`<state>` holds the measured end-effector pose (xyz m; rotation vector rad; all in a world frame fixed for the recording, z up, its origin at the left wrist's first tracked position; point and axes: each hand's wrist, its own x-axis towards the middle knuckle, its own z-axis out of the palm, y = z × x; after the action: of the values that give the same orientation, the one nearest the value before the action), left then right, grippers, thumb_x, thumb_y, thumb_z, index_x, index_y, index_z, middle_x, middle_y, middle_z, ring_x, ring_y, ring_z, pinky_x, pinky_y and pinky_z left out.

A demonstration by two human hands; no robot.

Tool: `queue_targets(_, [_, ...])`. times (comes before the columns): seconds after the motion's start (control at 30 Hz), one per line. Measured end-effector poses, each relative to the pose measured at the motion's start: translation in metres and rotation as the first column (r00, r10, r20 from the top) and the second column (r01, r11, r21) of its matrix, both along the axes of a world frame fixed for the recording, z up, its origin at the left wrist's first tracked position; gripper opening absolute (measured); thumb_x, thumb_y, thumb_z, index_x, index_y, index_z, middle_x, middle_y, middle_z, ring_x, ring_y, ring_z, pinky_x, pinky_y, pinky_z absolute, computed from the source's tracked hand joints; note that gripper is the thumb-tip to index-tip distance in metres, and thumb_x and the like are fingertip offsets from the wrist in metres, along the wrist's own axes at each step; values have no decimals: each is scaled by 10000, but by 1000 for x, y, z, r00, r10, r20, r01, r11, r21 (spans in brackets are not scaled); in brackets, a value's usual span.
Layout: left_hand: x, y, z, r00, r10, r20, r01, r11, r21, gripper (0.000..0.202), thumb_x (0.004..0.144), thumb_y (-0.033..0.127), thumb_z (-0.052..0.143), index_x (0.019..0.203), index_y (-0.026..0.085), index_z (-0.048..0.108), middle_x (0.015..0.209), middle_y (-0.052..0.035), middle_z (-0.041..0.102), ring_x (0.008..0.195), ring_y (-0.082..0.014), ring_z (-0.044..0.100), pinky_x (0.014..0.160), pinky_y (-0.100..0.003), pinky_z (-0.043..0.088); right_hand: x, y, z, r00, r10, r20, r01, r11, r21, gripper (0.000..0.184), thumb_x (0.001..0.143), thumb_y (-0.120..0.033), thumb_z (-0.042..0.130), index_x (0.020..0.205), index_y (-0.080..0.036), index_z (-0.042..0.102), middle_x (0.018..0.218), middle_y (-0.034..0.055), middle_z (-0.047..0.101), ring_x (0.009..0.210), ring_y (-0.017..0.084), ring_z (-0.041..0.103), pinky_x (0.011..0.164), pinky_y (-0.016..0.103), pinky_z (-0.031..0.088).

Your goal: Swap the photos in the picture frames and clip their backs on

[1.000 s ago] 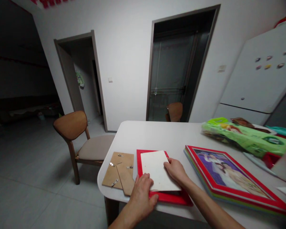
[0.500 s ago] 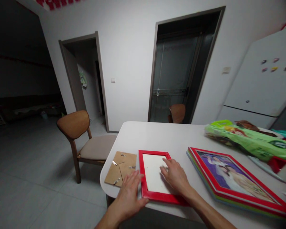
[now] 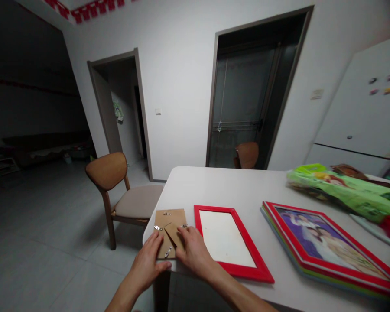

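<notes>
A brown frame backing board (image 3: 170, 216) with several metal clips lies at the table's left corner, its stand flap (image 3: 173, 234) tilted slightly up. My left hand (image 3: 147, 262) grips its near left edge, fingertips on the board and thumb along the front edge. On the other side, my right hand (image 3: 195, 253) has its fingers closed at the flap and the board's right edge. Just right of that hand lies a red picture frame (image 3: 264, 273), face down, with a white sheet (image 3: 225, 236) filling its opening.
A stack of coloured frames topped by a red-framed photo (image 3: 328, 242) lies to the right on the white table (image 3: 221, 184). Behind it is a green plastic package (image 3: 338, 188). A wooden chair (image 3: 139, 201) stands by the table's left side, and another chair (image 3: 248, 155) shows beyond the far edge.
My right hand has left the white sheet in the red frame and moved left to the backing board. My left hand has shifted left onto the board, and the flap has risen slightly.
</notes>
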<state>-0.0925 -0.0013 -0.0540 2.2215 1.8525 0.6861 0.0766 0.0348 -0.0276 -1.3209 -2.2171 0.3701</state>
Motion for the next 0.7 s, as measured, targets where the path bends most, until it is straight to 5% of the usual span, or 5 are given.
queue_targets(0.17, [13,4,21,993,-86,-79,106,944,313,611,656,213,606,1202,169,335,1309,-134,321,1214,-245,250,965,-432,310,27,-4,35,975,73,-208,-57,995,82,454,605,-175,500,1058,-160,505,985,80,507,920,183,462,834,308,374])
queue_targets(0.3, [51,8,45,988,-123,-88,149,894,423,627,681,220,606,1218,148,291,1286,-164,347,1204,-243,274,959,-430,328,66,-5,56,973,75,-217,-47,990,132,374,626,-189,489,996,-179,543,1009,71,501,949,182,464,856,326,377])
queue_targets(0.4, [89,12,44,984,-164,-63,176,913,367,648,630,201,657,1185,105,336,1253,-195,384,1178,-264,319,942,-426,354,101,-4,50,989,2,-146,11,996,87,363,632,-216,485,983,-158,561,1011,86,506,950,193,474,859,336,381])
queue_targets(0.53, [131,18,25,974,-223,-30,224,951,214,674,578,230,700,1154,76,387,1230,-219,404,1151,-291,353,922,-432,373,140,-7,33,996,-84,-39,83,996,-25,373,637,-241,465,976,-136,583,1003,102,524,949,204,490,864,329,381])
queue_targets(0.7, [150,20,18,972,-236,3,235,970,60,647,587,264,695,1140,70,421,1205,-199,444,1119,-279,404,931,-415,361,161,-7,17,993,-119,22,121,990,-76,384,628,-253,462,968,-139,600,996,96,545,937,199,499,860,308,375])
